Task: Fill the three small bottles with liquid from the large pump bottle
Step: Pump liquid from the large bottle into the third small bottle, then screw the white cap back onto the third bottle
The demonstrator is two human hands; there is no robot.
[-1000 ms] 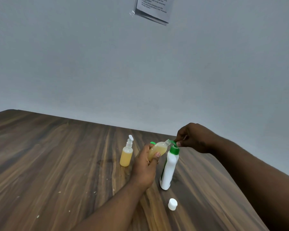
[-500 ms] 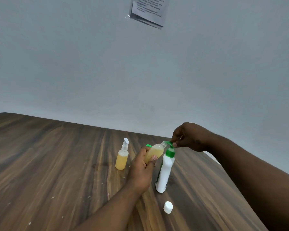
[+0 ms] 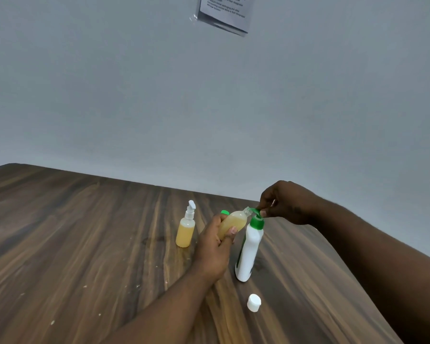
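Note:
A tall white pump bottle [image 3: 249,252] with a green collar stands on the wooden table [image 3: 85,244]. My right hand [image 3: 287,203] pinches its green pump head [image 3: 256,212]. My left hand [image 3: 212,247] grips a small clear bottle [image 3: 232,223] of yellow liquid, tilted so its open neck meets the pump spout. A second small bottle [image 3: 186,230] with a white spray top stands upright just left of my left hand, filled with yellow liquid. A green cap [image 3: 224,212] peeks out behind my left hand; what it belongs to is hidden.
A loose white cap [image 3: 254,302] lies on the table in front of the pump bottle. The table's right edge runs diagonally behind my right forearm. A printed sheet [image 3: 225,12] hangs on the grey wall above.
The view has shifted slightly. Both hands keep the same hold, the small bottle's neck still at the pump spout.

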